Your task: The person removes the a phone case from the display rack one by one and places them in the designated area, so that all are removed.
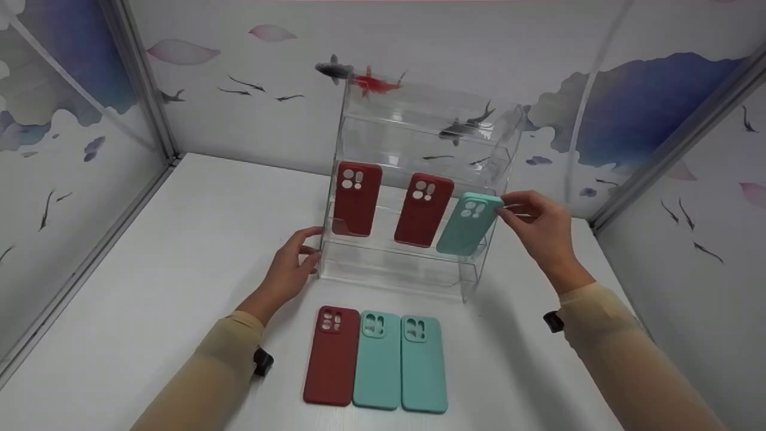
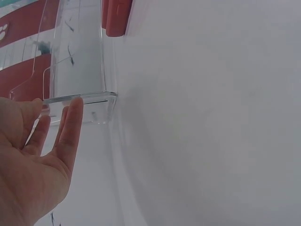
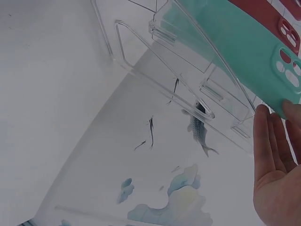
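A clear acrylic tiered rack (image 1: 392, 272) stands on the white table. My right hand (image 1: 541, 224) pinches a teal phone case (image 1: 464, 230) by its upper right corner, thumb on the front face. This case leans back, tilted, with its bottom end at a lower tier on the rack's right side. Two red phone cases, one on the left (image 1: 357, 203) and one in the middle (image 1: 423, 212), lean in the same tier. At the rack's left side panel, my left hand (image 1: 290, 269) rests its fingertips against the outer edge, fingers fairly straight in the left wrist view.
In front of the rack, a red phone case (image 1: 331, 359) and two teal ones, a middle one (image 1: 377, 365) and a right one (image 1: 425, 368), lie flat side by side. White panels painted with fish (image 1: 464, 129) enclose the table behind and at both sides.
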A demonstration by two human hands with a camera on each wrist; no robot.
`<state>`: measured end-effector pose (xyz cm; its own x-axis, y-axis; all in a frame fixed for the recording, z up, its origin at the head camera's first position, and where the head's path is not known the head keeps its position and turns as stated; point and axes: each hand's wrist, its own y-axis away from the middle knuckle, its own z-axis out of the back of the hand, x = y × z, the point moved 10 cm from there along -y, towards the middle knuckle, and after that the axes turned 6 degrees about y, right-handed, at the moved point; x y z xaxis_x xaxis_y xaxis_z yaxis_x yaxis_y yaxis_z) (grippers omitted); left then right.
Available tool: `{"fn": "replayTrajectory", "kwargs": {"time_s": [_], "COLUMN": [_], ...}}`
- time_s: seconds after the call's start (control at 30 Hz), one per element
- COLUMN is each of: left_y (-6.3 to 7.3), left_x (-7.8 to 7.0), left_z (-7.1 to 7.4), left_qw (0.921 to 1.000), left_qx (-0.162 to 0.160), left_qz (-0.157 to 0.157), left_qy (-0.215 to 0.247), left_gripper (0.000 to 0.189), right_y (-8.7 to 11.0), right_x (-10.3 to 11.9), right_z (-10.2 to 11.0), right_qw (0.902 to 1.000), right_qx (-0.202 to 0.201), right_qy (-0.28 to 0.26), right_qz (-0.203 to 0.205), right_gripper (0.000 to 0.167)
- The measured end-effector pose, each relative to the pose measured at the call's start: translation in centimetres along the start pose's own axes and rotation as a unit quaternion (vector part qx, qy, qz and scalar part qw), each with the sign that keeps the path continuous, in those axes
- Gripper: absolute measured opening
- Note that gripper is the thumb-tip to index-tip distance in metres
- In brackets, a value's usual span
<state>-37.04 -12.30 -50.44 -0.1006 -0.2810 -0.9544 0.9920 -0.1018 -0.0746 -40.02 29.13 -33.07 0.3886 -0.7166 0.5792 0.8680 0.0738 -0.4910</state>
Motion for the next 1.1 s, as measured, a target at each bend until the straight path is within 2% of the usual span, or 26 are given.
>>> {"fn": "replayTrajectory", "kwargs": {"time_s": [0.17,0.4,0.7,0.87,0.97,1.1], "left_y": [-0.1,0.0,-0.1,-0.1,0.0,0.1], "left_x": [0.1,0.2,0.0,-0.1,-0.2,-0.4], "left_z": [0.0,0.1,0.1,0.1,0.1,0.0], "left_qw": [1.0000,1.0000,1.0000,1.0000,1.0000,1.0000], "left_qx": [0.000,0.001,0.002,-0.001,0.000,0.000], "left_qz": [0.003,0.003,0.001,-0.005,-0.005,-0.005], "left_qy": [-0.001,-0.002,-0.004,-0.003,0.001,0.002], "left_gripper": [0.052,0.052,0.052,0.052,0.052,0.052], "right_y": [0.1,0.5,0.9,1.3,1.6,2.0], "right_x": [0.1,0.7,2.9,4.2,4.5,4.1], "right_z": [0.3,1.2,3.9,5.1,4.9,3.9], "right_qw": [0.9999,0.9993,0.9936,0.9900,0.9907,0.9945], "right_qx": [-0.008,-0.028,-0.073,-0.096,-0.080,-0.020], "right_qy": [0.006,-0.019,-0.077,-0.084,-0.085,-0.085], "right_qz": [0.007,0.017,0.039,0.059,0.070,0.058], "right_gripper": [0.024,0.023,0.025,0.030,0.029,0.026]}}
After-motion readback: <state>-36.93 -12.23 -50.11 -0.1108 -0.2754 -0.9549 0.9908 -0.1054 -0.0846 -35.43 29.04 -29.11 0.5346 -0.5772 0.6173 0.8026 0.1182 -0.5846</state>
